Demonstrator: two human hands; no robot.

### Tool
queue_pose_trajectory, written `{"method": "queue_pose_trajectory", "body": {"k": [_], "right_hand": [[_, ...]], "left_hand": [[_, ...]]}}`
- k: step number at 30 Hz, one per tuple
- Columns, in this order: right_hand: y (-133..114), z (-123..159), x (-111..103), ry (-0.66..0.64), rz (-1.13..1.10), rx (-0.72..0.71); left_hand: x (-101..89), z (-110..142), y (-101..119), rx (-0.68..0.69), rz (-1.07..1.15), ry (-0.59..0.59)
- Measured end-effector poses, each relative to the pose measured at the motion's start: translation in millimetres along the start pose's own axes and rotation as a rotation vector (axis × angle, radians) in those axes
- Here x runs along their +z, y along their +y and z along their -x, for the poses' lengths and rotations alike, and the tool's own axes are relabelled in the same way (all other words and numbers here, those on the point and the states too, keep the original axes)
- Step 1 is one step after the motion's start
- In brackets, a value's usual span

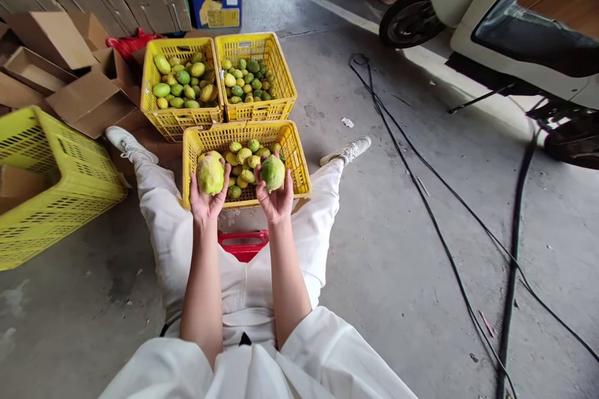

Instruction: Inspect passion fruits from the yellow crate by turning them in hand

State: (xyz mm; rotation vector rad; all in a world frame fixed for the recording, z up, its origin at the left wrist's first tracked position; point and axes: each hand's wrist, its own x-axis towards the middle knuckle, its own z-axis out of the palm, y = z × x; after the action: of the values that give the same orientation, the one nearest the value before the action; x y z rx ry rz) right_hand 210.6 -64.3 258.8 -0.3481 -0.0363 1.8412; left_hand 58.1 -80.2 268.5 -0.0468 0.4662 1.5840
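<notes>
A large yellow-green lemon [210, 175] with a pale patch rests in my left hand [208, 204], fingers curled round its sides. My right hand [277, 202] grips a greener lemon [272, 173] the same way. Both are held up over the near yellow crate [298, 169], which stands between my legs with several smaller yellow and green lemons [241, 156] in it. Behind it, side by side, are the back left crate [180, 117] with larger, mostly green lemons and the back right crate [281, 84] with smaller mixed ones.
To the left stand a tall yellow-green crate [79, 174] and a heap of cardboard boxes [88, 96]. A blue carton [216, 5] is at the back. Black cables [433, 206] run over the floor at right, near a parked scooter [519, 31]. A red stool [243, 246] shows under me.
</notes>
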Motion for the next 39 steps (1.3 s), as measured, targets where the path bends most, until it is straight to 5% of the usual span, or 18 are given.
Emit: {"method": "queue_pose_trajectory", "body": {"k": [3, 7, 10, 15, 19, 23, 25, 28, 32, 36, 39], "right_hand": [[9, 1, -17, 0.071, -0.064, 0.078], [23, -4, -52, 0.309, -0.064, 0.138], [23, -7, -58, 0.372, 0.002, 0.148], [4, -4, -17, 0.129, 0.103, 0.032], [-5, 0, 3, -0.022, 0.096, 0.002], [7, -3, -33, 0.160, 0.034, 0.144], [17, -6, -59, 0.347, 0.032, 0.196], [24, -9, -78, 0.429, 0.063, 0.208], [12, -9, -50, 0.357, 0.062, 0.123], [-8, -1, -5, 0.069, 0.017, -0.022], [-12, 1, 1, 0.002, -0.050, -0.040]], "left_hand": [[-6.4, -2, -1, 0.015, 0.027, 0.114], [-39.3, -6, -11, -0.069, 0.005, 0.293], [-51.1, -6, -14, -0.135, -0.016, 0.253], [-21.2, -3, -10, -0.130, -0.067, 0.069], [-0.7, -2, -11, -0.025, -0.071, 0.041], [-18.2, -6, -17, -0.086, 0.043, 0.080], [-35.6, -9, -21, -0.217, 0.038, 0.194], [-55.5, -11, -27, -0.338, -0.013, 0.339], [-47.3, -9, -24, -0.205, -0.009, 0.266], [-12.6, -4, -10, -0.099, -0.031, 0.052], [1.2, -6, -3, -0.041, -0.016, 0.018]]}}
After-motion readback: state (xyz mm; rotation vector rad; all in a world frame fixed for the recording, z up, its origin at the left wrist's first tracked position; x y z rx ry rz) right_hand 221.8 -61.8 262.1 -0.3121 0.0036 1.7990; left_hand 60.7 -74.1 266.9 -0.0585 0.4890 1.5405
